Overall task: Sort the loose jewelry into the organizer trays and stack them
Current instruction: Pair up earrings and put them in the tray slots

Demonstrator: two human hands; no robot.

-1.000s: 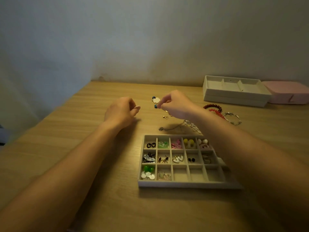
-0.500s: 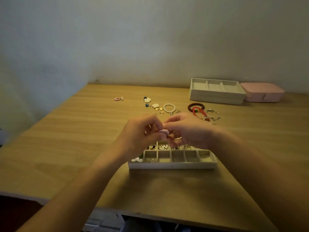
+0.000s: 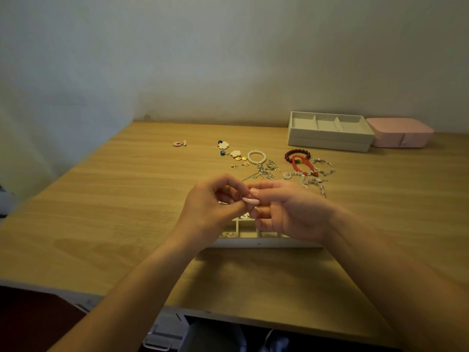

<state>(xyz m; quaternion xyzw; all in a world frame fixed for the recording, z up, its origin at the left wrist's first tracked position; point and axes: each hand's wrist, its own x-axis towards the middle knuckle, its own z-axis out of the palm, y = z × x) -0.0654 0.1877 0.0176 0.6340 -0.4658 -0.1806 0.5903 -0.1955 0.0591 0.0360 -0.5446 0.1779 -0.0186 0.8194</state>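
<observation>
My left hand [image 3: 212,207] and my right hand [image 3: 289,212] meet above the gridded organizer tray [image 3: 264,242] and both pinch a small pink earring [image 3: 250,200] between their fingertips. The hands hide most of the tray; a few front compartments show. Loose jewelry lies beyond: a matching pink earring [image 3: 179,143] at far left, white flower earrings [image 3: 223,145], a pearl bracelet [image 3: 256,157], red bead bracelets [image 3: 299,158] and silver chains [image 3: 266,171].
Two stacked beige trays [image 3: 330,133] stand at the back right, with a pink box [image 3: 401,132] beside them. The wooden desk [image 3: 101,199] ends in a front edge close to me; a wall runs behind.
My right hand came back from the jewelry pile and both hands met over the tray, now holding the pink earring. The view pulled back, showing the desk's front edge.
</observation>
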